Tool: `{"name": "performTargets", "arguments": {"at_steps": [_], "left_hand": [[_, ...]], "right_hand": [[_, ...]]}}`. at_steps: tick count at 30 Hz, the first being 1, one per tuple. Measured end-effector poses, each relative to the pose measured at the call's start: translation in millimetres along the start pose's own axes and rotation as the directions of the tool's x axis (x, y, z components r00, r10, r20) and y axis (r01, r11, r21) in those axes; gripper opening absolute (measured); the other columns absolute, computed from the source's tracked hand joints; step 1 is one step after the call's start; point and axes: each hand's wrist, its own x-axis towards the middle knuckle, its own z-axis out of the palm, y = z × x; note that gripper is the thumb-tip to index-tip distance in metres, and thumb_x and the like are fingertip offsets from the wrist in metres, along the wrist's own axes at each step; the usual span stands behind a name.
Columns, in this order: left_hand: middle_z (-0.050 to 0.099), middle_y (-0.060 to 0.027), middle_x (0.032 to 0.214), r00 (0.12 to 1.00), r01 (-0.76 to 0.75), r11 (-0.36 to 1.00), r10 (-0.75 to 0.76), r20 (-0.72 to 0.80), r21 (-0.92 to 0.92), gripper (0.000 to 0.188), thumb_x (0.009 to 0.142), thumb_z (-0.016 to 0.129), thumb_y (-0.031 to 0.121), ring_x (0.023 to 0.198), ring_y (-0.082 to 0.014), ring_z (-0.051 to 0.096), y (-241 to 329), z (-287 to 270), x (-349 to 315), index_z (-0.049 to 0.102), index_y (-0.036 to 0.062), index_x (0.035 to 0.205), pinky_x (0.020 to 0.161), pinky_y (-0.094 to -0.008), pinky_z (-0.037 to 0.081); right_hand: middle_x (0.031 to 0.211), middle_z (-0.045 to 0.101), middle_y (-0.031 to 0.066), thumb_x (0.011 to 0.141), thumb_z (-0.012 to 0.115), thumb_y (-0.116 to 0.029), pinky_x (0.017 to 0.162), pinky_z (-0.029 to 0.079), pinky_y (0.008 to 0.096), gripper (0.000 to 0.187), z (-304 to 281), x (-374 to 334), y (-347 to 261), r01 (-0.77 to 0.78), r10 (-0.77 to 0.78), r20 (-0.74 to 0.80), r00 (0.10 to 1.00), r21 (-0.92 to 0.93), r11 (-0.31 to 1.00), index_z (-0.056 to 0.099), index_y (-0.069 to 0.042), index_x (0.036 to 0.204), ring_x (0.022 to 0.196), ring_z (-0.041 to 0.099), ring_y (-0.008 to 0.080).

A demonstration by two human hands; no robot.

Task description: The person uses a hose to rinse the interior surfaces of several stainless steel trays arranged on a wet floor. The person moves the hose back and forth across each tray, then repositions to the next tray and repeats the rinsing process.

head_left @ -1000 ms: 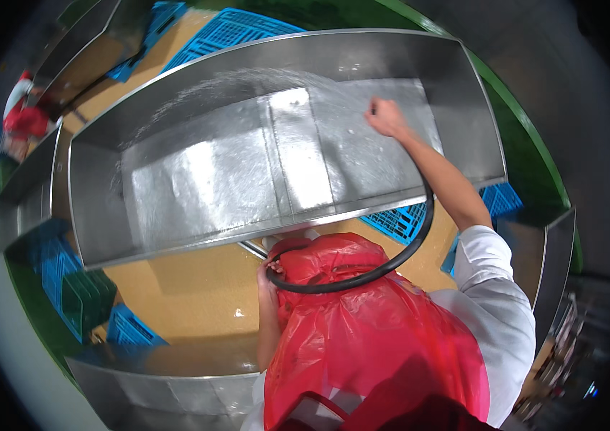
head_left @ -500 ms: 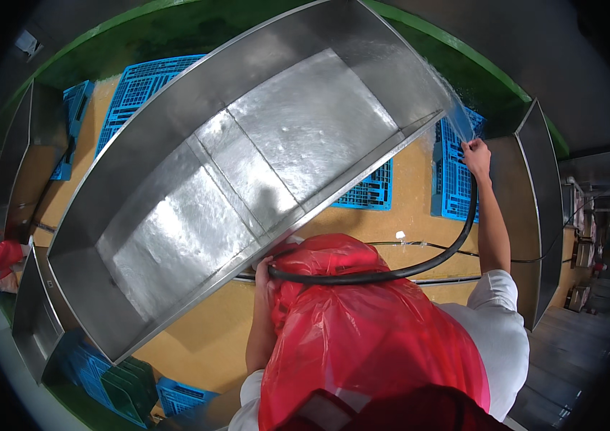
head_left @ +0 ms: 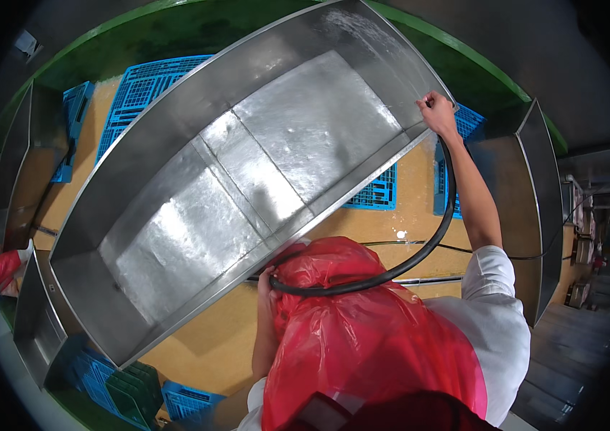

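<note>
A long black hose (head_left: 423, 253) curves across my red plastic apron from one hand to the other. My right hand (head_left: 437, 115) is closed around its end, over the right-hand corner of a large stainless steel tub (head_left: 258, 172). Water sprays from there onto the inside of the tub's far right wall. My left hand (head_left: 267, 282) is wrapped round the hose lower down, close to the tub's near edge and against the apron. The tub stands slanted across the view, and its bare metal floor shines.
Blue plastic pallets (head_left: 148, 90) lie on the tan floor (head_left: 208, 352) around the tub. More steel tubs stand at the left and at the right (head_left: 537, 215). A green kerb (head_left: 474, 61) runs behind. At far left another person (head_left: 4, 266) in a red apron bends over.
My right hand has moved left and inward with the hose end, from outside the tub's corner to over it. The spray now strikes the inner wall. My left hand keeps its grip.
</note>
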Motion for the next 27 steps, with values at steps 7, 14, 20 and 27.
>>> {"name": "performTargets", "arguments": {"at_steps": [7, 14, 20, 27], "left_hand": [[0.048, -0.0006, 0.058, 0.997, -0.069, 0.993, 0.071, -0.015, 0.093, 0.017, 0.087, 0.055, 0.018, 0.047, -0.0143, 0.047, 28, -6, -20, 0.048, 0.0082, 0.075, 0.045, -0.0311, 0.042], [0.051, -0.003, 0.061, 0.999, 0.012, 0.998, -0.014, 0.039, 0.061, 0.01, 0.084, 0.057, 0.005, 0.049, -0.0117, 0.05, 48, 9, -22, 0.047, 0.0067, 0.081, 0.046, -0.021, 0.046], [0.053, -0.0042, 0.063, 0.999, 0.037, 0.969, -0.029, -0.036, 0.245, 0.006, 0.085, 0.056, 0.006, 0.05, -0.0126, 0.05, 62, 4, -20, 0.05, 0.0076, 0.084, 0.048, -0.023, 0.046], [0.06, -0.0132, 0.078, 0.928, 0.006, 0.067, 0.372, -0.031, 0.998, 0.047, 0.08, 0.068, 0.028, 0.075, -0.0282, 0.06, 116, -41, -27, 0.052, 0.0003, 0.115, 0.072, -0.0383, 0.051]], "right_hand": [[0.071, 0.065, 0.015, 0.08, 0.067, -0.026, 0.065, 0.048, 0.0362, 0.03, 8, -1, 0, -0.028, 0.009, -0.142, 0.99, -0.127, 0.992, 0.063, 0.003, 0.087, 0.066, 0.063, 0.0246], [0.07, 0.067, 0.0121, 0.079, 0.069, -0.027, 0.066, 0.051, 0.0347, 0.029, -42, -31, 44, -0.254, 0.189, -0.278, 0.942, -0.218, 0.943, 0.064, 0.0, 0.088, 0.066, 0.067, 0.023], [0.07, 0.067, 0.0137, 0.078, 0.07, -0.026, 0.065, 0.052, 0.0337, 0.03, -34, -94, 23, -0.345, 0.331, -0.112, 0.937, -0.134, 0.929, 0.064, 0.002, 0.088, 0.063, 0.068, 0.0229], [0.076, 0.068, 0.0182, 0.076, 0.072, -0.027, 0.069, 0.052, 0.037, 0.033, -28, -135, 35, -0.318, 0.246, -0.275, 0.93, -0.26, 0.912, 0.064, 0.003, 0.087, 0.071, 0.069, 0.0282]]}}
